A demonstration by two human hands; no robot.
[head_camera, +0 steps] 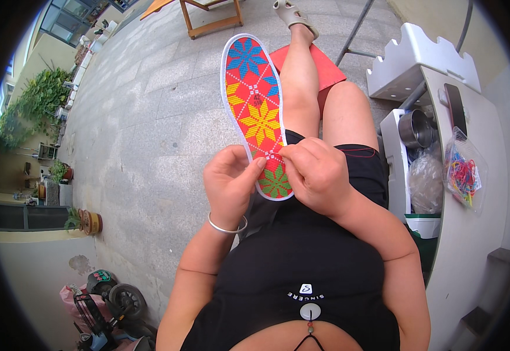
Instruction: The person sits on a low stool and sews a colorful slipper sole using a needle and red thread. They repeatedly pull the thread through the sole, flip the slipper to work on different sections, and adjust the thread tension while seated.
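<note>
An embroidered shoe insole [259, 118] with a white edge and blue, yellow and green star patterns on red stands upright before me, its toe end pointing away. My left hand [234, 182] grips its left edge near the heel, with the thumb on the patterned face. At the opposite edge, my right hand [314, 175] has thumb and forefinger pinched together against the insole. Red thread [360, 149] trails from beside my right hand over the black shorts. Whether a needle sits between the right fingertips cannot be told.
On the right, a board [470, 232] carries a clear plastic tray [479, 175] of coloured threads and a dark phone-like object [455, 107]. Beside it are a metal pot [415, 128] and white foam boxes [422, 61]. A red stool [329, 70] stands beyond my knees.
</note>
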